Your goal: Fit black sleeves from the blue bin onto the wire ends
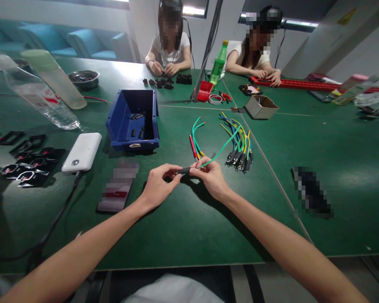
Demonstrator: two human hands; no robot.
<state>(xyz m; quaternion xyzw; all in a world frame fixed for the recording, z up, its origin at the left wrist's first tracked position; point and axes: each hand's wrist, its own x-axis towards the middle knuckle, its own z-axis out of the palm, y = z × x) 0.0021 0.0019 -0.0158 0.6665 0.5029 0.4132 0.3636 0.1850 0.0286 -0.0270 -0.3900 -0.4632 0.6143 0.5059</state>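
Between my two hands is a short black sleeve (183, 171) on the end of a green wire (225, 145). My left hand (160, 185) pinches the sleeve's left end between thumb and fingers. At the other end my right hand (212, 179) is closed where the wire enters the sleeve, and the wire runs up and right from it. Just beyond my fingers lie loose green wires (193, 134) and a red-handled tool or lead (193, 146). To the right rests a bundle of blue, yellow and green wires with black-sleeved ends (239, 160).
A blue bin (113, 126) holds several small black pieces. Left of it are a white power bank (82, 152) with a cable and a clear bottle (42, 99). Phones lie at left (118, 187) and right (312, 191). Two people work across the green table (189, 235).
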